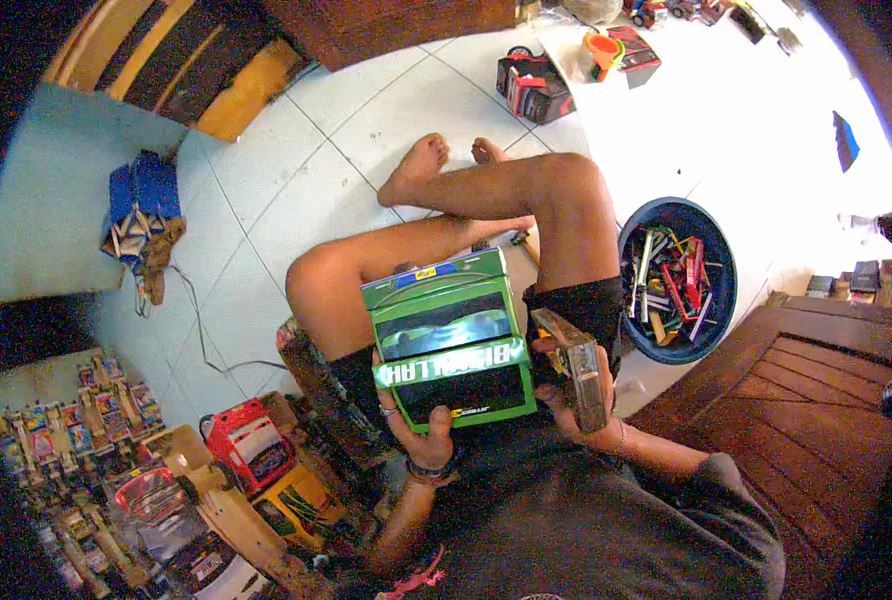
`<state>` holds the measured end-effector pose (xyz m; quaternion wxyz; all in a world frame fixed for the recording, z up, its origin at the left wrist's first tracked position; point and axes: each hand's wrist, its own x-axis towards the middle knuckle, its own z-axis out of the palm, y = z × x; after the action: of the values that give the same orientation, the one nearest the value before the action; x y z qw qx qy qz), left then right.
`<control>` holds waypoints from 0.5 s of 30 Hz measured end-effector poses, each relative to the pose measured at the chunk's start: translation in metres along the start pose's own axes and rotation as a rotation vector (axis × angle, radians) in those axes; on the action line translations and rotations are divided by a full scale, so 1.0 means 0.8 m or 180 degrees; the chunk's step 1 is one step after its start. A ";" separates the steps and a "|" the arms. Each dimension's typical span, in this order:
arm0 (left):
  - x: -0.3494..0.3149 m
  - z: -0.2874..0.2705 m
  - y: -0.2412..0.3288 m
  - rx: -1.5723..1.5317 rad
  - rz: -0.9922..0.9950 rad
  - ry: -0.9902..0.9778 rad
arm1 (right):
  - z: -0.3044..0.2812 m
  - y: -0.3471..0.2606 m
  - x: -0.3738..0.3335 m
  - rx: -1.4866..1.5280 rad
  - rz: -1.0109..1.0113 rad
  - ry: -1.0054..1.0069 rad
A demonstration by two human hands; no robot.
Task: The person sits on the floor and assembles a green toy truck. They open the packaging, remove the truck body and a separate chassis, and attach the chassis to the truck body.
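Gripping green toy box (453,340) w/ left hand (421,432); right hand (578,385) clutches grey model piece (578,368) (over lap).

One head-worn fisheye camera looks steeply down, close over the person's lap, crossed legs and the white tiled floor (296,170).

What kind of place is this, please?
Probably a room in a home, used for packing or sorting toys: a white tiled floor, boxed toy cars piled up, and a blue tub of small parts.

Left hand (418,425) fingers hidden behind green box (453,340); bucket (723,262) contents indistinct.
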<state>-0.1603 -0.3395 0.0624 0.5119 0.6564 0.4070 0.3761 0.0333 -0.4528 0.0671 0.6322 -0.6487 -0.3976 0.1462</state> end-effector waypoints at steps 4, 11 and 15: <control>-0.002 0.010 0.009 -0.0316 0.0048 -0.0101 | -0.023 -0.007 -0.018 -0.0773 0.0792 -0.0423; -0.001 0.023 0.015 -0.0460 0.0125 -0.0232 | -0.042 0.022 -0.080 -0.0564 0.1950 -0.0566; 0.000 0.027 0.020 -0.0829 -0.0140 -0.0118 | -0.051 0.026 -0.076 -0.0765 0.1780 -0.0848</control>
<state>-0.1378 -0.3495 0.0738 0.6083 0.5821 0.3596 0.4022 0.0293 -0.5215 0.0347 0.4290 -0.7779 -0.2978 0.3496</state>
